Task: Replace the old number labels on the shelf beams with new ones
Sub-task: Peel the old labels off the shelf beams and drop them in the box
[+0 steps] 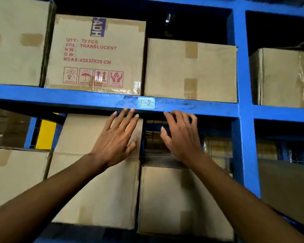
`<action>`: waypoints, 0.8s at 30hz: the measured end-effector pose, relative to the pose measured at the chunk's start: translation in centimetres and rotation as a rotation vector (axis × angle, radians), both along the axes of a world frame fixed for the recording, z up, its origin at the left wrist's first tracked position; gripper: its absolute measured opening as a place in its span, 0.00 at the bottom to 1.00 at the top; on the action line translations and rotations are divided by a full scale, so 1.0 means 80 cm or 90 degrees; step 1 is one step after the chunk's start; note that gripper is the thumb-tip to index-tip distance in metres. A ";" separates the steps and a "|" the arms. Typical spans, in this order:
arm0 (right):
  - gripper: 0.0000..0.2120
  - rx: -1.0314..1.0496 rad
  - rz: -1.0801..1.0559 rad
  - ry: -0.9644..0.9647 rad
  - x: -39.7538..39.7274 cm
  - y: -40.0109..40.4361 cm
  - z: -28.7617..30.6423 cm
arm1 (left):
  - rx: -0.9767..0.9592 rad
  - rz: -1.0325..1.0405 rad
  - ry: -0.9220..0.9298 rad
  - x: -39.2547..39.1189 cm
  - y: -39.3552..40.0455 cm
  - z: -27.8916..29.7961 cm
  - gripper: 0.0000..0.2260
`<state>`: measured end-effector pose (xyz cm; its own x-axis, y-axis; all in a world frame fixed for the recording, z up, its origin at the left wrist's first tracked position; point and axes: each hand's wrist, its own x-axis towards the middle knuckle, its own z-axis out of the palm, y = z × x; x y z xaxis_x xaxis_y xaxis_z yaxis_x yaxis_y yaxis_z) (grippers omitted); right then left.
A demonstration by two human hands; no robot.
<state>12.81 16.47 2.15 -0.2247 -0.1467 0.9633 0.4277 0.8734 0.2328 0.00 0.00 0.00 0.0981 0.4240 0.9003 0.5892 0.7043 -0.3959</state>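
Observation:
A small pale blue label (146,103) with "1-2" written in red is stuck on the front of the blue shelf beam (88,100). My left hand (117,137) is raised just below the beam, fingers spread, fingertips near the beam's lower edge left of the label. My right hand (180,135) hovers below the beam to the right of the label, fingers loosely curled and apart. Neither hand holds anything, and neither touches the label.
Cardboard boxes fill the shelf above the beam, one printed "QTY: 72 PCS" (96,53). More boxes (102,190) stand on the level below, behind my arms. A blue upright post (242,85) rises at the right, with further boxes beyond it.

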 end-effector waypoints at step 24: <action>0.14 -0.099 -0.114 0.107 -0.119 -0.046 0.082 | -0.047 -0.017 -0.063 -0.127 -0.016 0.070 0.47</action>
